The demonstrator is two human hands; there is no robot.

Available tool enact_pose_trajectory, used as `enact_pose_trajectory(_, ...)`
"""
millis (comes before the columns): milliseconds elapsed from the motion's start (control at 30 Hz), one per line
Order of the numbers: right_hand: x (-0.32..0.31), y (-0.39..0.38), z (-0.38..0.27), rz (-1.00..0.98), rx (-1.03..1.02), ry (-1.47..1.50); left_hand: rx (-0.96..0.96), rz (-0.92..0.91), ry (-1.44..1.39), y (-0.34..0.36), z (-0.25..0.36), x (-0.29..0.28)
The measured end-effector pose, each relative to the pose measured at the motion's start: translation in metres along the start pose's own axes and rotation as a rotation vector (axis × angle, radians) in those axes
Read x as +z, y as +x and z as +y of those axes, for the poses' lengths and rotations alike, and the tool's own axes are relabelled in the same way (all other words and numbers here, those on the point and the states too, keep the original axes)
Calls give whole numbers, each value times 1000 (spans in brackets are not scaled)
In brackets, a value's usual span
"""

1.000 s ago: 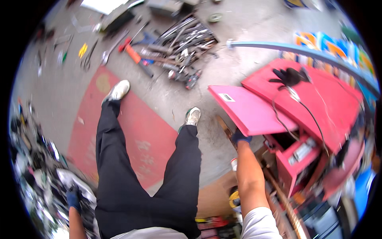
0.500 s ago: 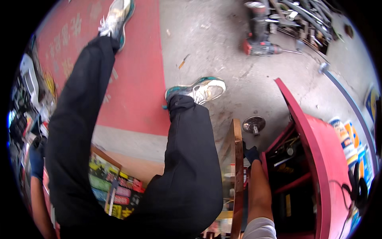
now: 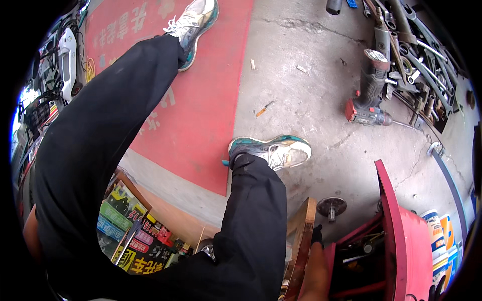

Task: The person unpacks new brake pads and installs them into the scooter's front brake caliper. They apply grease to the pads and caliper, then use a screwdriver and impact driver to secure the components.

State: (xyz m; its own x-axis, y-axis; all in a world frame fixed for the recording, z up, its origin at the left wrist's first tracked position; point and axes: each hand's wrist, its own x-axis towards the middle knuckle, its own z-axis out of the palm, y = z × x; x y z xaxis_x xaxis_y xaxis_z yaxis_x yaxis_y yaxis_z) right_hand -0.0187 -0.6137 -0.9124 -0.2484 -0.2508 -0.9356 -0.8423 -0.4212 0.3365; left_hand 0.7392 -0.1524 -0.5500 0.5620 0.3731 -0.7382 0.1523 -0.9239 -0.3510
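My right hand (image 3: 316,235), in a dark glove, is low on the right, beside a wooden board (image 3: 304,236) and an open pink metal cabinet (image 3: 412,241); whether it grips anything is unclear. Inside the cabinet are dark objects and small metal parts. A round metal flange (image 3: 331,208) lies just above that hand. At the far left, part of my left forearm shows behind my trouser leg (image 3: 100,110), and the hand itself is hidden. My white shoes (image 3: 281,153) rest near a red mat (image 3: 196,110).
A cordless drill (image 3: 369,110) and a heap of wrenches (image 3: 427,65) lie upper right. A blue bar (image 3: 451,185) and colourful packages (image 3: 434,231) border the cabinet. A small orange-handled tool (image 3: 262,110) lies mid-floor. Colourful signboards (image 3: 125,226) are lower left; assorted clutter (image 3: 65,65) lines the left edge.
My view has swung down and turned, bringing the drill and shoes closer. The pink panel seen flat earlier now appears edge-on. My left hand has gone out of sight behind my leg.
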Motion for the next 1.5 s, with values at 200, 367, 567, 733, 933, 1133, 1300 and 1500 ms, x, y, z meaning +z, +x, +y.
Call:
enact_pose_trajectory(200,5,14,-8,-13,7,-10,-12,-28,61,5,3,-2)
enact_pose_trajectory(367,3,34,-21,-29,-7,-6,-28,-18,94,-3,0,-3)
enact_pose_trajectory(567,-11,16,-37,-76,38,-22,1,-50,117,14,0,-12)
enact_pose_trajectory(733,-80,-27,-75,-253,38,-252,34,-72,107,13,-15,-33)
enact_pose_trajectory(933,-179,-161,-173,-117,156,-867,170,-124,81,49,-44,-53)
enact_pose_trajectory(1133,-243,-219,-245,84,67,-891,252,-306,-108,103,-29,-111)
enact_pose_trajectory(1300,-426,-355,-480,19,-111,-706,-7,-275,-822,143,13,-222)
enact_pose_trajectory(1500,-617,-452,-722,357,-327,-289,272,-64,-1116,221,129,-383)
